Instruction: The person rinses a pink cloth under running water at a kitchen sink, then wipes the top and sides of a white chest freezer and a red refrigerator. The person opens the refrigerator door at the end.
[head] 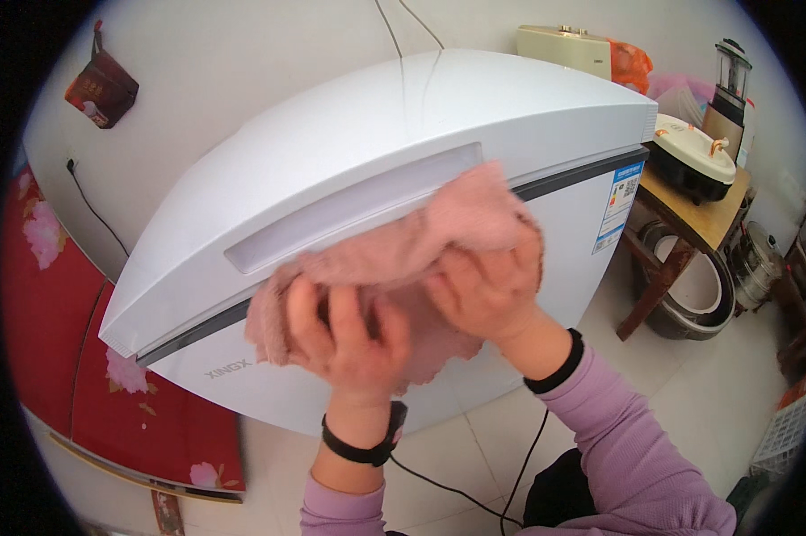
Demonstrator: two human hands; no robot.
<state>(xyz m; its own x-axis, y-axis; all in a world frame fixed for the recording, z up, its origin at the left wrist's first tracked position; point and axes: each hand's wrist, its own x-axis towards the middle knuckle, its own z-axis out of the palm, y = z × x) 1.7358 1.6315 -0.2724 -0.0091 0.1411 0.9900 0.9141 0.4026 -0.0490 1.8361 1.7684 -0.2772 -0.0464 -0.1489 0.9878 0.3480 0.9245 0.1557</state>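
Observation:
A pink cloth (pixel 416 234) is stretched between my two hands, just in front of the recessed handle (pixel 356 208) of a white chest freezer (pixel 510 107). My left hand (pixel 349 328) grips its lower left part with bent fingers. Its right end is bunched in my right hand (pixel 493 285). Both hands are slightly blurred. Behind the cloth, part of the freezer's dark seal strip (pixel 577 174) and front panel is hidden. The freezer lid is down. Whether the cloth presses on the freezer, I cannot tell.
To the right, a wooden table (pixel 701 208) bears an electric pan (pixel 694 157) and a blender (pixel 731 100). Basins (pixel 691 281) and a steel pot (pixel 755 258) are below. A red floral panel (pixel 155 429) stands left. Black cables (pixel 456 492) hang near my arms.

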